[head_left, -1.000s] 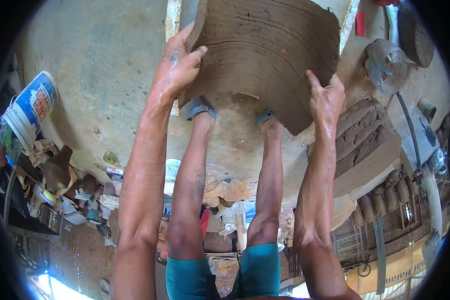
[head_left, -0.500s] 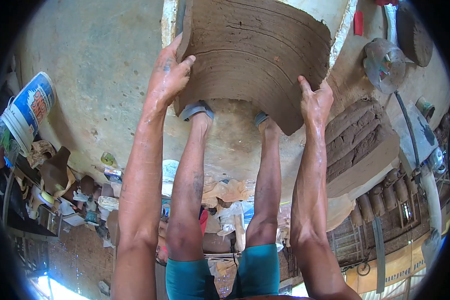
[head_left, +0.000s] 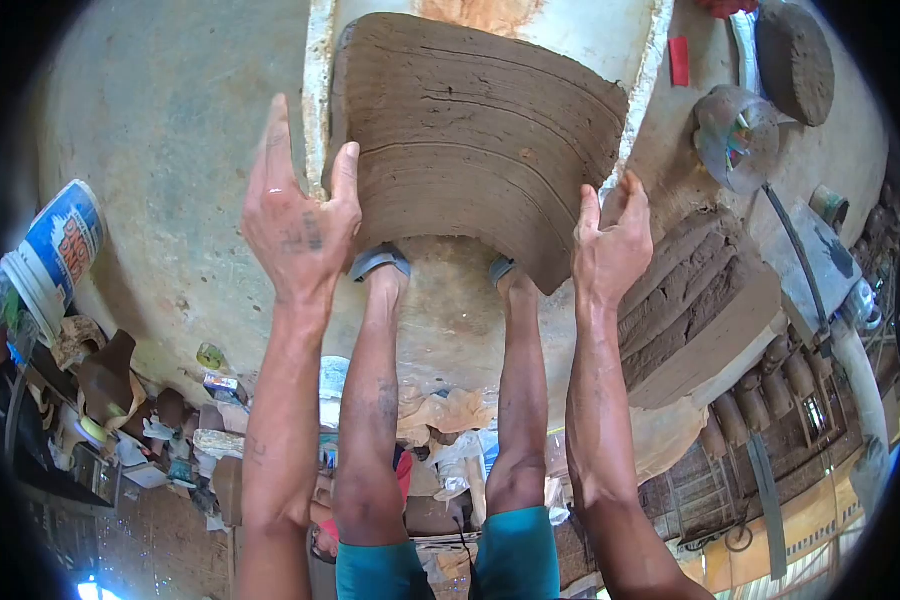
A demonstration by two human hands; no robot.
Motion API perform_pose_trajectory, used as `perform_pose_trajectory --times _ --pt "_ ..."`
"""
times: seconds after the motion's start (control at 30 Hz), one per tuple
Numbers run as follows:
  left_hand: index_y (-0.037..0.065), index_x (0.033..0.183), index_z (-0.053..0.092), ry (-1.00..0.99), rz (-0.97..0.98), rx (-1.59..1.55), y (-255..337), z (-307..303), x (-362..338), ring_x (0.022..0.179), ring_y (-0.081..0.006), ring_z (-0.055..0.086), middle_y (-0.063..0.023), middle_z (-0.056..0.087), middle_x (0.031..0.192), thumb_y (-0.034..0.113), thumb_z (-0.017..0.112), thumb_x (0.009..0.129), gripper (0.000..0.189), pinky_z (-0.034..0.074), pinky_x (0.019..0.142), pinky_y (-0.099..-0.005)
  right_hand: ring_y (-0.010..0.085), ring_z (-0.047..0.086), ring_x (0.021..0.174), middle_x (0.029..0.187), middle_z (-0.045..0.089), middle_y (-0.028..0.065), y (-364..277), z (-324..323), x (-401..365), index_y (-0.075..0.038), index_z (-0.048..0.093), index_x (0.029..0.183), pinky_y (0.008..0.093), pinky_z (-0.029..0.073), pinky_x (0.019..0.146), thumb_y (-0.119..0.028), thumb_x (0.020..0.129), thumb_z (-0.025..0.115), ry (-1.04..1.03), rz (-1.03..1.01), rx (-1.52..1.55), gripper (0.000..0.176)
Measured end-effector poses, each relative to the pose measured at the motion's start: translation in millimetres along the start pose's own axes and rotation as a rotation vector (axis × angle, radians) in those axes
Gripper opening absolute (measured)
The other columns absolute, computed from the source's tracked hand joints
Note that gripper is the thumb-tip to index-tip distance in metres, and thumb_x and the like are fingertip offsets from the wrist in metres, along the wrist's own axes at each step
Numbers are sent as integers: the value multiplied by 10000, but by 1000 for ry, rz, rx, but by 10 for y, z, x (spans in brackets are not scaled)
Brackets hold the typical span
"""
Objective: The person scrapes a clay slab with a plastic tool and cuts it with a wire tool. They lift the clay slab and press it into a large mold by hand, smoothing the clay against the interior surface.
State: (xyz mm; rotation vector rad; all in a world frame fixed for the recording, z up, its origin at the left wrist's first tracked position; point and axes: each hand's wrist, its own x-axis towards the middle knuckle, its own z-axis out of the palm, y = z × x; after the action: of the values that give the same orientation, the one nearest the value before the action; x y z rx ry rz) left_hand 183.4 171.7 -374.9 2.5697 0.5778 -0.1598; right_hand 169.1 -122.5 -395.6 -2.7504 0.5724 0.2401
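Note:
A wide brown clay slab (head_left: 480, 130) lies over a whitish mould (head_left: 316, 110) with raised side edges, its near end curving down above my feet. My left hand (head_left: 300, 225) is beside the slab's left edge, fingers stretched and thumb apart, holding nothing. Close to the slab's lower right corner, my right hand (head_left: 613, 245) has its thumb and fingers spread around the end of the mould's right edge. Scored lines curve across the slab's surface.
A block of stacked clay (head_left: 705, 310) sits to the right on the floor. Beyond it are a clear plastic container (head_left: 738, 140), a dark round clay lump (head_left: 795, 65) and a red strip (head_left: 679, 62). A white and blue bucket (head_left: 55, 250) stands at left. Another person is partly visible behind my legs.
Both hands have let go of the clay slab and opened. The left hand has moved outward and down from the slab's edge; the slab now rests on the mould.

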Motion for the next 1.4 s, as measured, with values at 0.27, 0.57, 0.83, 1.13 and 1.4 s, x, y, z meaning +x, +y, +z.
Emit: perform_pose_trajectory --times 0.27,0.57,0.83,1.13,1.4 --pt "91 1697 280 -25 346 279 -532 820 189 1609 -467 219 -129 286 1757 204 597 1072 709 272 1316 -524 458 394 1523 1740 273 190 286 641 377 -104 257 1705 506 393 1245 -183 1084 560 77 -343 -106 696" --pt "117 1707 248 -85 310 155 -477 752 200 1617 -469 184 -104 239 1776 144 558 1079 701 312 1302 -537 440 392 1522 1747 252 188 339 586 421 -106 220 1716 481 423 1219 -143 1061 585 47 -381 -103 751" --pt "116 1681 343 -24 373 341 -460 894 367 1621 -452 205 -85 281 1765 57 551 1005 709 381 1263 -537 440 410 1501 1739 287 151 252 758 623 -96 255 1707 488 423 1220 -81 1024 606 141 -357 -96 769" --pt "29 1676 301 -112 367 304 -446 843 387 1630 -472 129 -152 254 1762 26 567 993 734 251 1331 -509 441 399 1503 1735 305 111 285 739 649 -104 251 1710 490 387 1251 -85 1010 626 133 -382 -86 795" --pt "51 1686 293 -28 201 -2 -281 753 390 1617 -468 195 -209 240 1756 125 604 1029 731 298 1294 -522 406 331 1574 1760 223 198 246 728 742 -65 241 1704 468 361 1263 -182 1054 616 104 -294 -31 760"
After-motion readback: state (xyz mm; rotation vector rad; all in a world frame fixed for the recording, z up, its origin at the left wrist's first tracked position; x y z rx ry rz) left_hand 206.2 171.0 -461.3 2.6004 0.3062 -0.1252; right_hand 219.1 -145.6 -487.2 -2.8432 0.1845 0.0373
